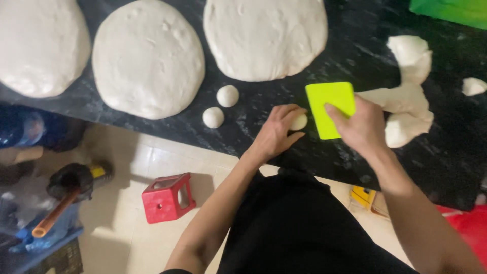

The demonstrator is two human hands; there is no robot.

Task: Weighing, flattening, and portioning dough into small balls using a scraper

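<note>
Looking down at a dark marbled worktop [355, 56] here, the left hand [276, 133] is cupped over a small dough ball [299, 122], fingers curled round it with the ball peeking out on the thumb side. Right hand [362, 127] is pinching a lime-green plastic dough scraper [329, 107], holding it by its right edge, with the blade lying flat-ish just beside that ball, can't tell if they touch

Two finished little dough balls [221, 106] sit just left of the hands, one a bit higher than the other. Behind those are three big flattened dough rounds [148, 58] in a row along the back, the leftmost one cut off by the frame. Off to the right of the scraper there's a ragged lump of leftover dough [408, 109], stretched out in a couple of chunks, plus a small stray piece [474, 86] further right

Down on the tiled floor [132, 238] there's a small red plastic stool [167, 198], and a green thing [451, 10] in the top right corner
</note>
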